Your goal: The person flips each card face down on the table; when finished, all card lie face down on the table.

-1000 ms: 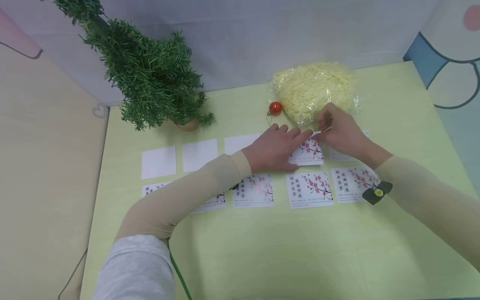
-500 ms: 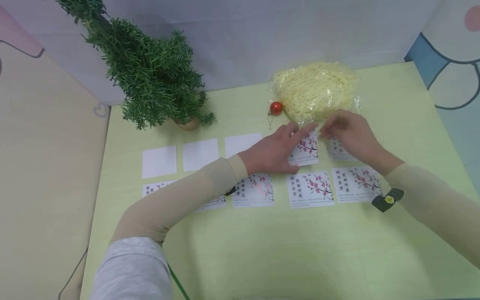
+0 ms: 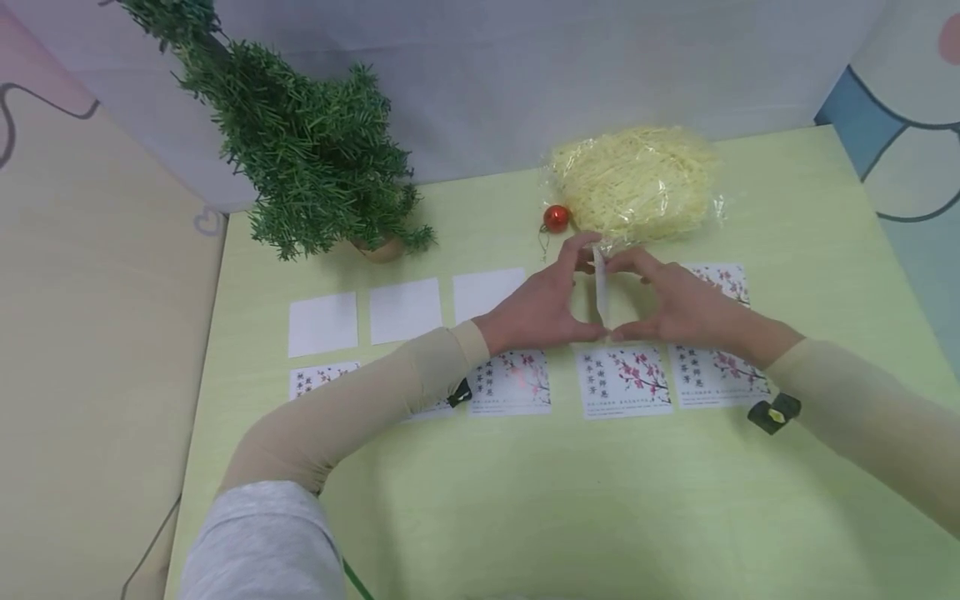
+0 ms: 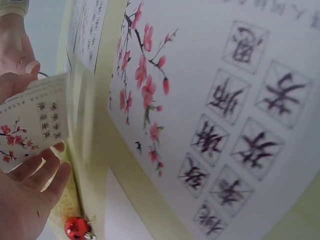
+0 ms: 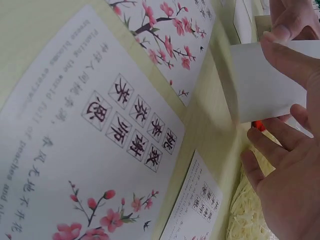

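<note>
A postcard (image 3: 601, 287) stands on edge between both hands in the head view, seen almost edge-on. My left hand (image 3: 536, 304) grips it from the left, fingers at the far edge and thumb at the near edge. From the right, my right hand (image 3: 682, 308) holds the same two edges. The left wrist view shows the card's printed side (image 4: 32, 122), with pink blossoms and Chinese characters. Its blank white back (image 5: 265, 80) faces the right hand (image 5: 295, 190) in the right wrist view.
Blank-side-up cards (image 3: 405, 310) lie at the back left. Printed cards (image 3: 624, 382) form the front row, and another (image 3: 723, 282) lies behind the right hand. Farther back are a red bauble (image 3: 556, 218), a bag of yellow shredded filler (image 3: 637, 183) and an artificial tree (image 3: 315, 158).
The postcard lay printed side up beneath my left hand and now stands on edge. My right hand reached toward me and left to take its edges.
</note>
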`<state>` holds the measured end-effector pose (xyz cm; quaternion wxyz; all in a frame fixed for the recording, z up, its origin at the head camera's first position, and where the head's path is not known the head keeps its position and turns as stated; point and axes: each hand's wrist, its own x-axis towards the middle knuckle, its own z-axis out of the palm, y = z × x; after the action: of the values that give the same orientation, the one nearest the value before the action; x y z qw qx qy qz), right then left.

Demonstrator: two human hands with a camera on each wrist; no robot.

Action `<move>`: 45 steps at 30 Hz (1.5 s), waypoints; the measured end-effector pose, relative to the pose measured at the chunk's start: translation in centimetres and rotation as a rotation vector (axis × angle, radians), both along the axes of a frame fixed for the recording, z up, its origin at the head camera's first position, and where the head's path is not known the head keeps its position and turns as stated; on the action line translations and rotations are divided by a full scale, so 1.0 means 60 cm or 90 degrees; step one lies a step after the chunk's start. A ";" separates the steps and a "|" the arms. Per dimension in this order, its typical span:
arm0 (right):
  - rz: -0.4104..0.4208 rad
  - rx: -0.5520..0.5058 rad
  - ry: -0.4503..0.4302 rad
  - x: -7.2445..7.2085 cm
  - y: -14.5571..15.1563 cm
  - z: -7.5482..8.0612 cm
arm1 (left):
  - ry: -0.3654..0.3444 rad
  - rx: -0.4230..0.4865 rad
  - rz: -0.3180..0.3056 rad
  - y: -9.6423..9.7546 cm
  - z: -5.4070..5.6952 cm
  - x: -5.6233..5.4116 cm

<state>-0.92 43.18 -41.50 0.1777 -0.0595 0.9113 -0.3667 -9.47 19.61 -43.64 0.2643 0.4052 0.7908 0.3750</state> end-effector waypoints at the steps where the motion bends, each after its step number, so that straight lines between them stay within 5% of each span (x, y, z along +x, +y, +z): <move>1: 0.000 0.003 0.002 0.002 0.001 -0.001 | -0.009 0.010 0.007 -0.001 -0.003 0.001; 6: 0.008 0.015 0.028 0.009 0.004 -0.008 | 0.001 0.033 0.024 -0.003 -0.017 0.005; 15: 0.066 0.077 0.090 0.015 0.012 -0.021 | 0.181 -0.041 0.044 0.004 -0.028 0.015; 18: 0.097 0.137 0.104 0.020 0.022 -0.023 | 0.295 -0.068 -0.010 -0.002 -0.029 0.015; 22: 0.128 0.171 0.120 0.022 0.032 -0.030 | 0.401 -0.111 -0.137 -0.005 -0.035 0.014; 25: 0.146 0.166 0.127 0.023 0.036 -0.038 | 0.410 -0.158 -0.208 -0.003 -0.042 0.015; 28: 0.151 0.165 0.130 0.026 0.039 -0.044 | 0.423 -0.189 -0.236 -0.001 -0.045 0.016; 35: 0.159 0.192 0.164 0.024 0.041 -0.042 | 0.459 -0.173 -0.215 0.000 -0.035 0.013; 41: 0.132 0.178 0.198 0.020 0.069 -0.017 | 0.468 -0.077 -0.191 0.013 -0.020 0.017; 45: 0.073 0.190 0.149 0.025 0.116 0.002 | 0.462 -0.073 -0.221 0.050 0.002 0.024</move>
<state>0.56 50.14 -41.36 0.0980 -0.1264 0.9651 -0.2074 -8.04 22.62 -43.50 0.0499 0.6229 0.7725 0.1128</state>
